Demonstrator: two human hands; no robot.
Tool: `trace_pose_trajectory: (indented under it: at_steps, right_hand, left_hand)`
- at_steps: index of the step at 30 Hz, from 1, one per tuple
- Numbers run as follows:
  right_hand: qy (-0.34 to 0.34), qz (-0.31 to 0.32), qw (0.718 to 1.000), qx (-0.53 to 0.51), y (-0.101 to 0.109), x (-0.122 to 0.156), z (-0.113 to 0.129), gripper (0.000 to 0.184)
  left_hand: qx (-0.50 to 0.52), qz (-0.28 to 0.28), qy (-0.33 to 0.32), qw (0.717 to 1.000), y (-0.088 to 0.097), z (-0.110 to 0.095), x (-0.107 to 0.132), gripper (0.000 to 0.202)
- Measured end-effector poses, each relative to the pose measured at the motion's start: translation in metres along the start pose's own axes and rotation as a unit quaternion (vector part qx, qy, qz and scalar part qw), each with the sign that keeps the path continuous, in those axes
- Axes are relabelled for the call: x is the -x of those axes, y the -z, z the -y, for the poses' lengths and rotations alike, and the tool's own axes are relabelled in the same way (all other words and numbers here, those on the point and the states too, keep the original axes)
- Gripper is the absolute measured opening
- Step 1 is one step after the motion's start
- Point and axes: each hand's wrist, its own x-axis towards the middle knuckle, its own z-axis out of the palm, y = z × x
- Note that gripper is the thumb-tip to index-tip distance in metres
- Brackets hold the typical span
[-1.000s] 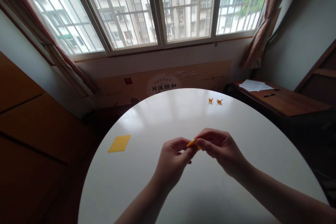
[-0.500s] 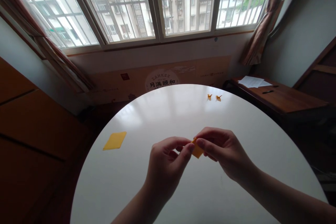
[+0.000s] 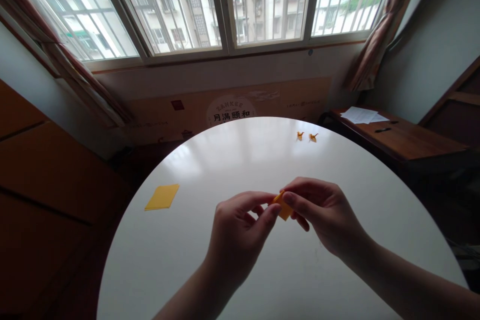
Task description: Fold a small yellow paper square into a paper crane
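A small folded piece of yellow origami paper (image 3: 285, 211) is held up over the white round table (image 3: 180, 260). My left hand (image 3: 240, 230) pinches its left edge between thumb and fingers. From the other side, my right hand (image 3: 322, 210) grips its upper right part, thumb in front. The fingers hide much of the paper, and a narrow folded strip shows along its top left. To the left on the table lies a stack of square yellow paper (image 3: 162, 197). Two small folded paper cranes (image 3: 300, 136) stand near the far edge.
A wooden side table (image 3: 412, 137) with white paper sheets (image 3: 363, 115) stands beyond the table's right edge. A printed cardboard panel (image 3: 150, 115) is behind, under a barred window (image 3: 180, 5). Wooden cabinets (image 3: 37, 170) are at the left.
Both hands have shifted slightly to the right with the folded paper between them. The paper's top edge now shows a more distinct folded strip. The view has also tilted a little.
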Motion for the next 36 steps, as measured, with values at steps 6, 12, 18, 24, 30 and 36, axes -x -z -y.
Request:
trace_pose_trajectory:
  at_steps: [6, 12, 18, 24, 30, 36]
  right_hand:
    - [0.004, -0.004, 1.0, -0.027, 0.0019, 0.0015, -0.0033, 0.007]
    - [-0.012, 0.011, 0.999, -0.048, 0.0011, 0.0024, -0.002, 0.01]
    - [-0.02, 0.005, 0.999, -0.038, 0.0012, 0.0014, -0.0015, 0.007]
    - [-0.025, -0.002, 0.999, -0.023, 0.0018, 0.0019, -0.0033, 0.006]
    - [-0.031, -0.003, 1.0, 0.004, 0.0006, 0.0021, -0.0068, 0.012]
    - [-0.052, -0.011, 0.999, 0.008, -0.0022, 0.0018, -0.0058, 0.018]
  left_hand:
    - [-0.023, -0.014, -0.022, 0.999, -0.0007, 0.0008, 0.0022, 0.013]
    - [0.049, -0.005, 0.067, 0.997, -0.0021, 0.0017, 0.0013, 0.018]
    - [0.081, 0.014, 0.089, 0.993, -0.0026, 0.0001, 0.0002, 0.019]
    - [0.058, 0.021, 0.076, 0.995, -0.0023, -0.0007, -0.0005, 0.02]
    - [0.04, 0.028, 0.073, 0.996, -0.0023, -0.001, -0.0006, 0.022]
    - [0.053, 0.038, 0.105, 0.992, -0.0019, 0.0036, -0.0029, 0.031]
